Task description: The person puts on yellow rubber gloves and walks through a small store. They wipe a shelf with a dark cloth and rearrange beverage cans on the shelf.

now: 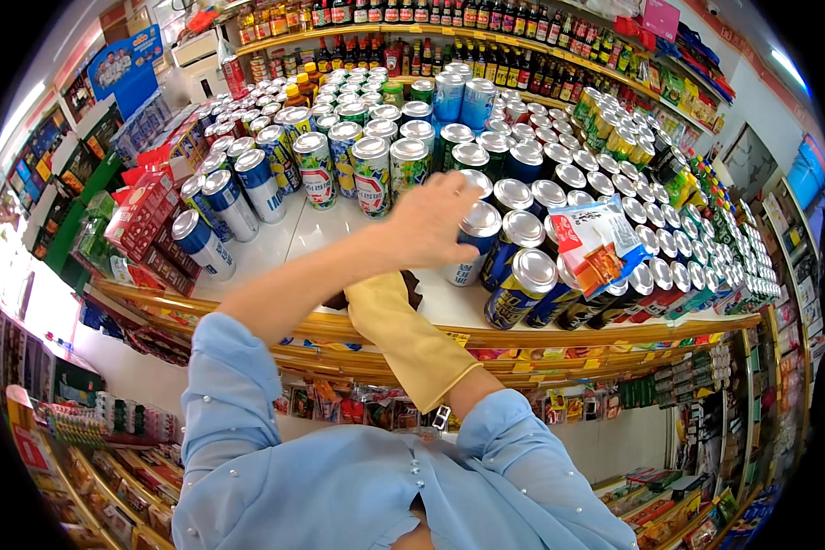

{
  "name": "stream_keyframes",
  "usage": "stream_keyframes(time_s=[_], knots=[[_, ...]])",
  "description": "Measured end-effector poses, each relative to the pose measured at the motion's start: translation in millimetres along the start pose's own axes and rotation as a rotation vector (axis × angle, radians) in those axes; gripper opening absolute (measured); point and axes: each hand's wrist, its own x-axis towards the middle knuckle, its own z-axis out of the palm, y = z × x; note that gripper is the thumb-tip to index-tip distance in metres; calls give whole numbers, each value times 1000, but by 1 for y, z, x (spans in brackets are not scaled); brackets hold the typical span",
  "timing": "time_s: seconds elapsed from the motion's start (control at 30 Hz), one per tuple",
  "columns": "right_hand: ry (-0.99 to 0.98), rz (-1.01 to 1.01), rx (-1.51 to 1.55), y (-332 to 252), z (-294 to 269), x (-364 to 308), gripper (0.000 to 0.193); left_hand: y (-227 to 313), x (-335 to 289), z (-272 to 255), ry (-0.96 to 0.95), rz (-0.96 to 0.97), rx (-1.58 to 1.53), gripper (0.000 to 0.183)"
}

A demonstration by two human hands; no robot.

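My left hand (pixel 431 223) is bare and reaches across to the right. Its thumb and fingers sit around a white-and-blue can (pixel 467 266) in the front part of the rows. The fingers are slightly blurred. Below my left forearm, my right hand (pixel 376 291) wears a long yellow rubber glove. It rests near the shelf edge, closed on a dark brown cloth (pixel 414 290) that pokes out beside the glove. My left forearm hides part of the gloved fingers. Green-and-yellow cans (pixel 371 179) stand just behind my left forearm.
Cans crowd the white shelf top (pixel 289 240), which has a gold front edge (pixel 559 336). A red-and-white snack packet (pixel 596 243) lies on cans at right. Blue-and-white cans (pixel 202 246) and red boxes (pixel 147 215) stand left. Bottles (pixel 486 69) line the rear shelves.
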Motion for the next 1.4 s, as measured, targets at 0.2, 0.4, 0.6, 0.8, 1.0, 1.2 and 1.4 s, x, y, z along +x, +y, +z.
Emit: stream_keyframes(time_s=[0.2,0.4,0.6,0.8,1.0,1.2,1.4], knots=[[-8,-23,15,-9,5,6,20,13,3,38,-26,-145,-16,70],[-12,28,-16,-9,-6,12,21,31,-1,43,43,-162,-109,62],[-194,61,15,-18,-10,8,21,-18,-60,-11,249,-336,-79,58],[54,-65,-32,-19,-11,4,19,-97,-128,-107,105,-645,188,54],[88,-71,-2,-22,-6,5,15,-179,-197,-115,111,-762,410,55],[60,-65,-21,-20,-9,5,24,-192,-200,-103,-46,-900,465,56],[71,-74,-19,-20,-9,6,23,-197,-200,-96,-53,-836,613,53]])
